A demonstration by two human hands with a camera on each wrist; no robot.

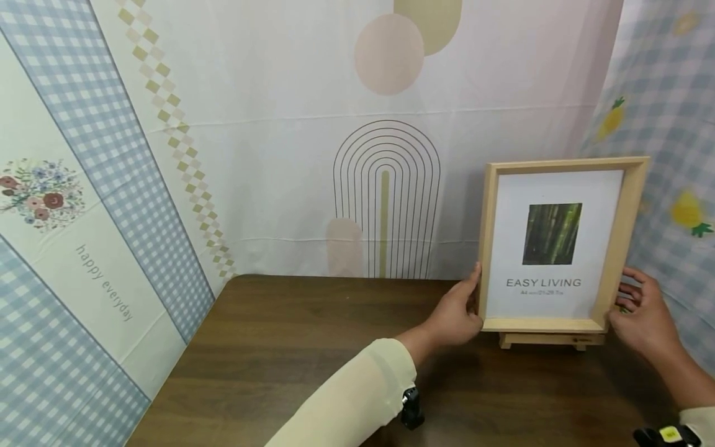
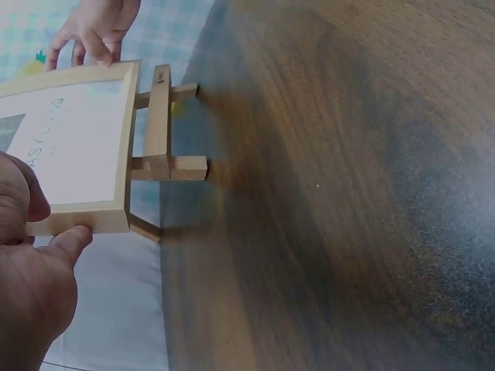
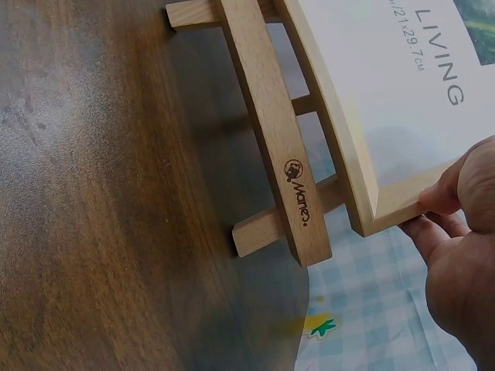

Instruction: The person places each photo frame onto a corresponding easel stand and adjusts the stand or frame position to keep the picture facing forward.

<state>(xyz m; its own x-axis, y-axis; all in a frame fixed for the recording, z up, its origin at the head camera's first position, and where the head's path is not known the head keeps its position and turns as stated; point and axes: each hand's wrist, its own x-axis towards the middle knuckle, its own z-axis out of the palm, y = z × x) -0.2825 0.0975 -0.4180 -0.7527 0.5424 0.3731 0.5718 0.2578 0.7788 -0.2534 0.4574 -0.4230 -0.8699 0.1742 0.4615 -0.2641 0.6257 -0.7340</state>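
A light wooden picture frame (image 1: 630,242), with a bamboo picture and "EASY LIVING" printed on its white sheet, stands upright at the table's right. My left hand (image 1: 455,313) grips its left side near the lower corner. On the opposite side, my right hand (image 1: 648,313) holds the lower right edge, thumb toward the front. Below and behind the frame is a small wooden easel (image 1: 550,339), its upper part hidden by the frame. In the right wrist view, a gap shows between the frame's bottom edge and the easel's ledge (image 3: 274,147), which bears a printed logo.
The easel's feet (image 3: 259,232) rest on the dark wooden table (image 1: 290,347). Behind the table hangs a patterned cloth (image 1: 279,186), close to the frame's back. A blue checked cloth with pineapples (image 1: 687,211) hangs at the right, beside my right hand.
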